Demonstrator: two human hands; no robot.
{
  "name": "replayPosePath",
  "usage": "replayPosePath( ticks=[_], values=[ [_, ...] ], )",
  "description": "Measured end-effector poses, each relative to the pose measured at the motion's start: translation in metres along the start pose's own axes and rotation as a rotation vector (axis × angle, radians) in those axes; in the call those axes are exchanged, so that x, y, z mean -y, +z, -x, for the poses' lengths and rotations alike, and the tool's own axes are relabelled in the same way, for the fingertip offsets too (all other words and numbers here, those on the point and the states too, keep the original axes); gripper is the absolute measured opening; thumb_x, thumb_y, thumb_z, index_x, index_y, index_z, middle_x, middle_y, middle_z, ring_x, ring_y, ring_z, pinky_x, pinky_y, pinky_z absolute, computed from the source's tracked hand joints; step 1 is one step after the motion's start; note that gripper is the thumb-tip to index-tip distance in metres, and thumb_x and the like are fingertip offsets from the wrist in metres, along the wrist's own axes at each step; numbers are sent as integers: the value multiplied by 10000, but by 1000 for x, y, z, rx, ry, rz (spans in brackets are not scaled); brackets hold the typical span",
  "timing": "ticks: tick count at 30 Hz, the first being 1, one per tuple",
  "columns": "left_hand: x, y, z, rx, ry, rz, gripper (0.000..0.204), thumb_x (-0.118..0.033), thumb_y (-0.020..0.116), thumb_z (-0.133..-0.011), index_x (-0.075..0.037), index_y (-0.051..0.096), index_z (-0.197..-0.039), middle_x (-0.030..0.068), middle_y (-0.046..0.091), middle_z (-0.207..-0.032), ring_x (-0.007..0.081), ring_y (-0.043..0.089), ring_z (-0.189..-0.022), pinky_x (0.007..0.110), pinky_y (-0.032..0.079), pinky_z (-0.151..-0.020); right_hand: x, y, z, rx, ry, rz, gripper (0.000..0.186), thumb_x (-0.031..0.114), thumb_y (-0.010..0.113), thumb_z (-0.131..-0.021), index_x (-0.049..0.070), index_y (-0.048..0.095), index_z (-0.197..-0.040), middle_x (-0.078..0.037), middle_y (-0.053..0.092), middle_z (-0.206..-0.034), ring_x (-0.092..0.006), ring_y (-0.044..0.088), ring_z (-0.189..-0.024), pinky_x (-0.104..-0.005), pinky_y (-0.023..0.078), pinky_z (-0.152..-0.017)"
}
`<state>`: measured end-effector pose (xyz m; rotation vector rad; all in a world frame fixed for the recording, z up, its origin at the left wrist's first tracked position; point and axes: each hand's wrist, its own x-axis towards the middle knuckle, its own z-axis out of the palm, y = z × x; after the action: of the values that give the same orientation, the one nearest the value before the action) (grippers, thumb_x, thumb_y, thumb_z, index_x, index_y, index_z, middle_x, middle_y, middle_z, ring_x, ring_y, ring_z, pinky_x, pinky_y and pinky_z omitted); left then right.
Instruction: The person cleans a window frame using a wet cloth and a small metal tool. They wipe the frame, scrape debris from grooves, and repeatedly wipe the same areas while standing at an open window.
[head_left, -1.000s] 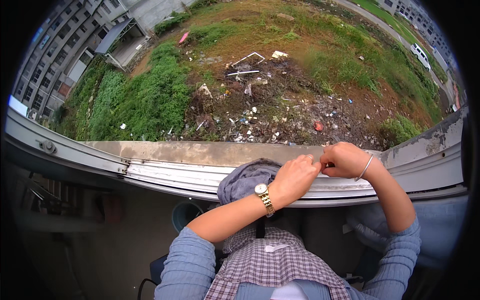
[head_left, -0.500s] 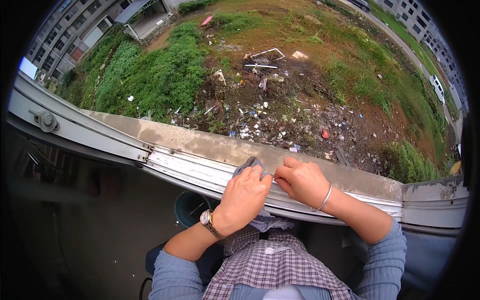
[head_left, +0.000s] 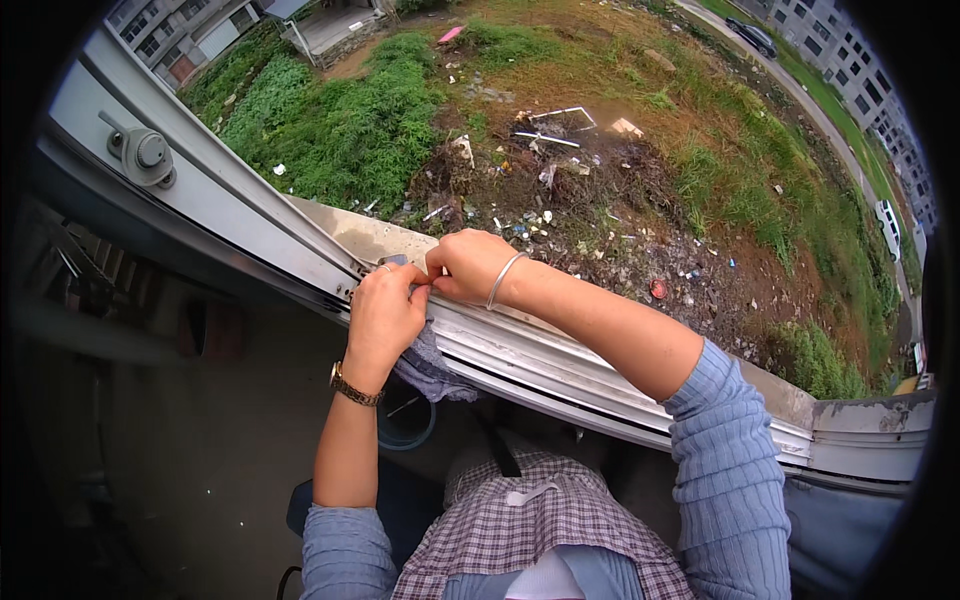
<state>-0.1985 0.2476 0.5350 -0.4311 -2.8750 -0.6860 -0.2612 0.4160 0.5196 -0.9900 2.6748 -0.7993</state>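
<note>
My left hand (head_left: 385,312) is closed on a grey-blue cloth (head_left: 432,368), part of which hangs over the inner edge of the white window track (head_left: 560,368). My right hand (head_left: 470,266) touches the left one, its thumb and fingers pinched together; what they grip is hidden. Both hands are over the track, close to the end of the sliding window frame (head_left: 250,205). A grey bit of the cloth also shows just beyond the left fingers.
A round latch (head_left: 147,157) sticks up from the window frame at left. Below the sill stands a blue-green bucket (head_left: 405,428). Outside lie a concrete ledge (head_left: 370,235) and, further down, ground strewn with rubbish (head_left: 600,225) and weeds.
Both hands have moved left along the track with the cloth, up to the sliding frame's end. The view has shifted, so the frame and latch look larger.
</note>
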Motion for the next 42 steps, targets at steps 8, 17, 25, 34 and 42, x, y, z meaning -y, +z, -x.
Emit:
replayPosePath(
  ticks=[8,17,25,34,42],
  values=[
    [-103,55,43,14,185,109,77,-79,693,-822,-40,693,-889,132,651,-837,338,647,-823,434,525,-748,-28,-33,137,-26,-20,102,115,201,645,-808,111,711,-833,-133,689,-849,-348,682,-829,-465,557,-724],
    [-223,108,105,39,389,209,310,-15,655,-805,-45,698,-1110,84,612,-997,257,629,-905,356,570,-712,-6,-36,337,-102,213,486,173,68,644,-777,68,578,-937,-119,550,-861,-279,677,-616,-402,541,-526],
    [-199,81,110,-16,195,153,413,-171,752,-834,-58,650,-1218,79,630,-1025,262,603,-928,370,555,-711,2,-30,281,-141,186,407,138,73,647,-781,55,571,-895,-120,555,-872,-274,687,-633,-389,552,-526],
    [-124,41,76,-86,126,85,368,-148,745,-804,-41,671,-1149,68,682,-926,282,596,-936,374,534,-692,23,-11,166,-149,154,256,218,127,708,-755,44,572,-904,-146,594,-893,-336,694,-667,-426,569,-564],
    [-92,37,70,-20,189,265,330,-90,709,-828,-40,670,-1152,88,683,-957,287,618,-923,380,539,-734,28,2,159,-221,240,222,186,106,690,-772,72,580,-918,-127,583,-886,-340,671,-645,-454,550,-564]
  ],
)
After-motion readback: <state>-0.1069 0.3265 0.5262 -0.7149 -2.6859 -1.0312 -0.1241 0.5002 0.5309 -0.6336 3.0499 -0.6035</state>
